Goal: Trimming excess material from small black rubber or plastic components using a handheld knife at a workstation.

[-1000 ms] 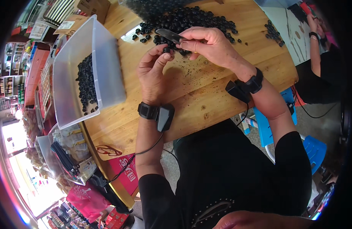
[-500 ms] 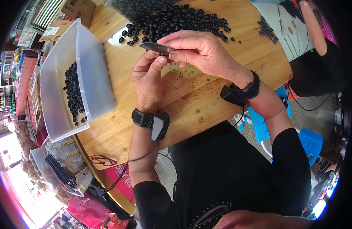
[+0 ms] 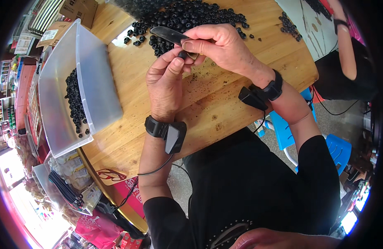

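Note:
My right hand point(image 3: 218, 45) grips a dark flat tool point(image 3: 166, 34) whose end sticks out to the left over the wooden table point(image 3: 208, 112). My left hand point(image 3: 164, 83) pinches a small black ring-shaped part point(image 3: 184, 54) right under the tool, fingertips against those of the right hand. A big heap of black ring parts point(image 3: 179, 16) lies on the table just beyond both hands. Each wrist wears a black band with a small device and a cable.
A clear plastic bin point(image 3: 96, 91) holding more black rings point(image 3: 75, 103) stands at the left on the table. Another person's arm point(image 3: 345, 41) and a small pile of rings point(image 3: 289, 27) are at the far right. Red-framed glasses point(image 3: 110, 174) lie near the table's front edge. Blue stool below right.
Both hands stay together over the table and seem nearer in view. The left fingers have shifted up to pinch a ring against the tool.

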`<move>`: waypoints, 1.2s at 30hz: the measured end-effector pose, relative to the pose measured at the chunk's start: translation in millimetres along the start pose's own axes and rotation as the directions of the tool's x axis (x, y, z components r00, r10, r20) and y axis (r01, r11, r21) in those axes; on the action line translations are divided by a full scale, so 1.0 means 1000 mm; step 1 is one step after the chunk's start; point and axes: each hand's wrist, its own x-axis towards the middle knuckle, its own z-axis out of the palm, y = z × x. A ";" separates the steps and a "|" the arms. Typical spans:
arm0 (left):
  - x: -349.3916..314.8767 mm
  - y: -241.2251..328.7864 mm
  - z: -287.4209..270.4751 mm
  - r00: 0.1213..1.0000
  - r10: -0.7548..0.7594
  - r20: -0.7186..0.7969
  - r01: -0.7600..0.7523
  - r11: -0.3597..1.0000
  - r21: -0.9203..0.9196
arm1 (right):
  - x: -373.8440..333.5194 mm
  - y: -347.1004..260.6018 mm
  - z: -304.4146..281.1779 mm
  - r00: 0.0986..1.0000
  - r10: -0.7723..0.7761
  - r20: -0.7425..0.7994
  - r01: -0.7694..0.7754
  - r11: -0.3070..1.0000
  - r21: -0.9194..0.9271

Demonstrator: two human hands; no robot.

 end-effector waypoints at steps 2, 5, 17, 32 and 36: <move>0.001 0.001 0.001 1.000 0.007 0.003 -0.006 0.999 -0.049 | 0.000 -0.003 -0.002 0.998 0.060 0.014 -0.061 0.995 0.076; 0.003 0.003 0.004 0.999 0.022 -0.036 -0.026 0.993 -0.118 | -0.001 0.000 -0.003 0.999 0.033 0.043 -0.038 0.992 0.122; -0.002 -0.001 0.000 0.997 0.072 -0.019 -0.066 0.973 0.221 | -0.002 0.002 0.002 0.999 -0.029 -0.014 0.029 0.999 -0.027; 0.003 0.001 0.000 0.997 0.071 0.016 -0.069 0.993 -0.092 | -0.002 -0.003 0.001 0.997 -0.055 0.045 0.050 0.993 0.106; 0.003 -0.003 -0.006 0.996 0.085 -0.010 -0.085 0.996 -0.005 | -0.005 0.002 0.008 0.985 -0.171 0.014 0.171 0.980 -0.105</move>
